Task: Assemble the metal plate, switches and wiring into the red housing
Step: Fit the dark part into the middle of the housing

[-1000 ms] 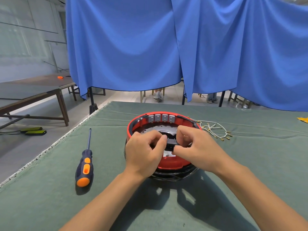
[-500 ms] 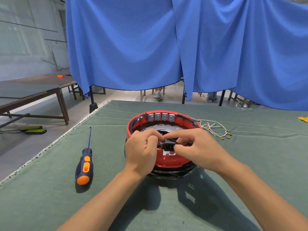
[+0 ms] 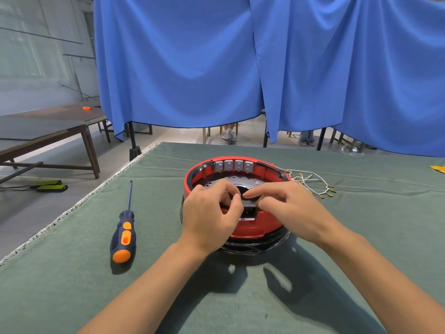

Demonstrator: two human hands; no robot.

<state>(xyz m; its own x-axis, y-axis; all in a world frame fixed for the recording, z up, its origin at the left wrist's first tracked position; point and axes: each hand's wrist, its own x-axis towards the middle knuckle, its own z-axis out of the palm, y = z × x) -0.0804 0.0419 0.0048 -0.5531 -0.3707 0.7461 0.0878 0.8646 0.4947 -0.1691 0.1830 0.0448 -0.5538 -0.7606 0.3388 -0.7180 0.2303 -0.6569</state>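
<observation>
We are looking down at a green-covered table [image 3: 361, 237]. Far off at about ten o'clock, a dark side table [image 3: 43, 126] is standing on the floor. Nearer, at nine o'clock from the work, a screwdriver [image 3: 123, 233] with a navy and orange handle is lying on the cloth, its shaft pointing toward twelve o'clock.

At the centre, the red housing [image 3: 252, 227] is sitting on a black ring, open side up. Inside it, we are seeing the dark perforated metal plate [image 3: 255, 182], and along the twelve o'clock wall a row of four grey switches [image 3: 233, 165] is standing side by side.

Our left hand [image 3: 212, 218] is curling over the housing's nine o'clock side, its thumb and fingers pinching a small black part [image 3: 250, 205] at the six o'clock rim. Our right hand [image 3: 291, 208] is coming in from three o'clock, forefinger stretched out over the same black part and the other fingers curled beside it; we cannot tell whether it is truly grasping the piece or only pressing on it.

At two o'clock from the housing, the white wiring [image 3: 310, 183] with brass terminals is lying loose on the cloth, just beside the rim. Blue curtains [image 3: 240, 56] are hanging across the back.
</observation>
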